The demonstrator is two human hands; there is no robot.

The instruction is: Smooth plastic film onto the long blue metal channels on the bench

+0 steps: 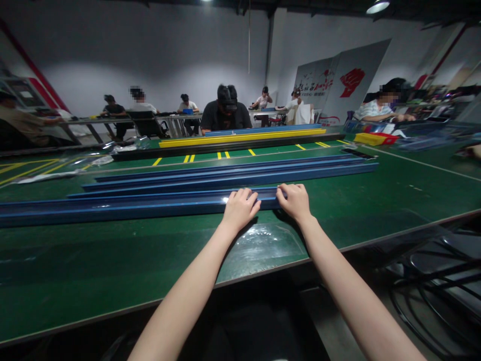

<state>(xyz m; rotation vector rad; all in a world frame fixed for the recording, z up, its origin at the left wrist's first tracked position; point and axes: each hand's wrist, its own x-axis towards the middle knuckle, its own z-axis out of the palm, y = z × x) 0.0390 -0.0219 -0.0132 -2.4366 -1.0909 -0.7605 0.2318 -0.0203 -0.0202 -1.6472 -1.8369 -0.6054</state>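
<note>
A long blue channel-shaped rail [150,204] lies across the green table [158,265] in front of me and runs off the left edge of the view. Over it, near its right end, my left hand [241,206] rests with bent fingers wrapped on the rail. My right hand [295,200] grips the rail's right end, fingers curled over its far edge; the end itself is partly hidden by that hand. Just beyond, more blue rails [225,174] lie roughly parallel to it.
Farther back lie a yellow rail [244,138] and a black rail [180,150]. A co-worker [226,113] sits opposite. A phone-like dark slab [358,154], a yellow tray [370,139] and clear plastic film [263,240] are on the table. Chairs [443,281] stand at lower right.
</note>
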